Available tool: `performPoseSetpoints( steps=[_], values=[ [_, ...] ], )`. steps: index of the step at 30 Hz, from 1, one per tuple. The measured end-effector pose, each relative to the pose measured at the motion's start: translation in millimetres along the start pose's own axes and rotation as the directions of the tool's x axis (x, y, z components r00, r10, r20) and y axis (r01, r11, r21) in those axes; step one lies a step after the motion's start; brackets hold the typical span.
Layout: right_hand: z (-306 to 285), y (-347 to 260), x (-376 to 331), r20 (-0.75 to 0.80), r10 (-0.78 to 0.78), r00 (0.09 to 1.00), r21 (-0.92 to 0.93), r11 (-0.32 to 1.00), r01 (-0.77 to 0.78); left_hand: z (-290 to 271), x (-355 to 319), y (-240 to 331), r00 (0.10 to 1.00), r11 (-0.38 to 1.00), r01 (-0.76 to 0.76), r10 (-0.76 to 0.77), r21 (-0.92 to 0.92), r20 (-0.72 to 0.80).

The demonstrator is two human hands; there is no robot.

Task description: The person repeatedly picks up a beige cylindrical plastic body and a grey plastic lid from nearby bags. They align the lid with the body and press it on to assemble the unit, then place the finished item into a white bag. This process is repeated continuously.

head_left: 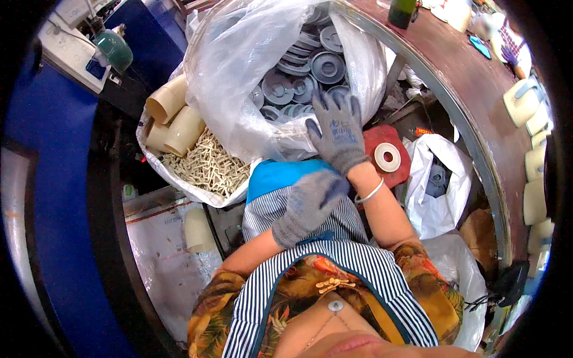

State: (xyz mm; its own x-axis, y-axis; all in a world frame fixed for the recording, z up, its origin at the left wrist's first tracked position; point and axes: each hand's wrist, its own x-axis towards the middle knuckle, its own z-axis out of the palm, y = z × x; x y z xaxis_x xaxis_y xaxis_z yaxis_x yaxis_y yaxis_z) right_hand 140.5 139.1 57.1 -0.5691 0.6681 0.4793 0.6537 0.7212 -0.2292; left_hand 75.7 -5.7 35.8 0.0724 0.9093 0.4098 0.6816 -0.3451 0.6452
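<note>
Both of my hands wear grey knit gloves with darker coated fingers. My right hand [340, 128] is stretched out palm down with its fingers spread, holding nothing, above the near edge of a clear plastic bag [233, 77]. Inside that bag lie many round grey plastic lids [327, 67], just beyond my fingertips. My left hand [311, 206] is above my lap, close to my right glove's cuff; motion smears its fingers, and whether it touches the cuff is unclear. A cream ring [387, 157] sits on a red surface [399, 134] beside my right wrist.
A white sack [230, 200] at left holds small beige pieces [206, 164] and cream cylinders [186, 130]. At right, a white bag [421, 206] contains grey parts [437, 180]. A curved brown tabletop [477, 89] carries a green bottle [402, 13] and a row of cream jugs [521, 101].
</note>
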Motion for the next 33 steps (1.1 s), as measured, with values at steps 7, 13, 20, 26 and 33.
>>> performPoseSetpoints(
  steps=[7, 13, 20, 26, 33],
  values=[
    [-1.0, 12.6, 15.6, 0.240, 0.143, 0.960, -0.481, 0.877, -0.011, 6.6, 36.5, -7.0, 0.949, 0.947, 0.035, 0.070, 0.321, -0.309],
    [-16.7, 4.9, 11.8, 0.448, 0.029, 0.893, -0.058, 0.998, -0.004, 10.4, 39.0, 10.5, 0.972, 0.998, -0.025, 0.037, 0.056, -0.231],
    [18.3, 9.3, -10.7, 0.135, 0.159, 0.978, 0.988, -0.093, -0.121, 26.0, 17.8, 49.2, 0.992, 0.971, -0.120, 0.109, 0.205, 0.064],
    [-64.9, 0.3, 1.0, 0.080, 0.143, 0.987, 0.423, -0.901, 0.096, 0.0, 9.9, 24.9, 0.933, 0.780, 0.228, -0.346, -0.582, -0.098],
    [-79.2, -27.2, -19.8, 0.131, 0.247, 0.960, 0.577, -0.807, 0.129, 20.4, -0.8, 4.5, 0.897, 0.893, -0.431, 0.409, 0.128, 0.171]
  ],
)
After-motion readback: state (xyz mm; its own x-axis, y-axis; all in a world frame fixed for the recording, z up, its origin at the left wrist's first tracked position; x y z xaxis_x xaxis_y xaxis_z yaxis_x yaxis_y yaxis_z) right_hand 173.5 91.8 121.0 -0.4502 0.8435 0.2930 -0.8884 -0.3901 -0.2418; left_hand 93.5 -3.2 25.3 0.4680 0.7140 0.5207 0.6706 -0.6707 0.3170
